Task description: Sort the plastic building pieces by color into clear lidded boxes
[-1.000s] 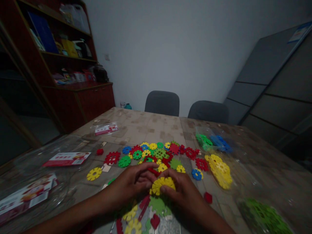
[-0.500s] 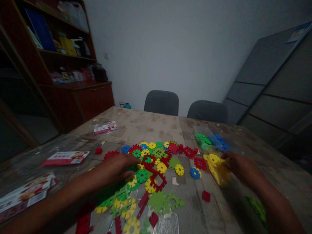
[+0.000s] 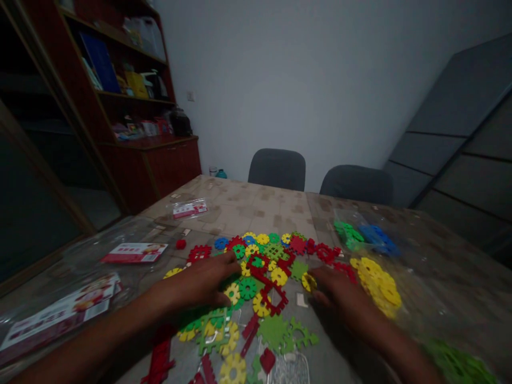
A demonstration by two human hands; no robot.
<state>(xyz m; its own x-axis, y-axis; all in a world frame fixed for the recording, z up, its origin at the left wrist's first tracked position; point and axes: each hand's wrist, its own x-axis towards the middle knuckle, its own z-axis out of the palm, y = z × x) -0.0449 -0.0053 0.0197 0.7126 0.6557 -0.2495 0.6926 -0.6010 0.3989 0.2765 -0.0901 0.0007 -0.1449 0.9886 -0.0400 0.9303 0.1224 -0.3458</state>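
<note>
My left hand (image 3: 208, 280) hovers at the left side of a heap of plastic building pieces, thumb and fingers apart, holding nothing I can see. Close to its fingers are a yellow notched disc (image 3: 232, 294), a green notched disc (image 3: 247, 288) and a red square frame piece (image 3: 258, 265). To the right of the heap, my right hand (image 3: 340, 296) has its fingertips closed on a tilted yellow notched disc (image 3: 308, 281). Just beyond that hand lies a clear bag of yellow discs (image 3: 378, 282), with red pieces (image 3: 344, 271) partly hidden behind the fingers.
Bags of green pieces (image 3: 349, 234) and blue pieces (image 3: 378, 239) lie at the right back. Light green pieces (image 3: 460, 362) sit near the right forearm. Clear packets with printed cards (image 3: 135, 252) cover the left side. Two grey chairs (image 3: 277, 169) stand behind the table.
My right hand has left the bag of yellow discs and moved left to a loose yellow disc, gripping it. The left hand stays over the heap. The view has turned slightly left.
</note>
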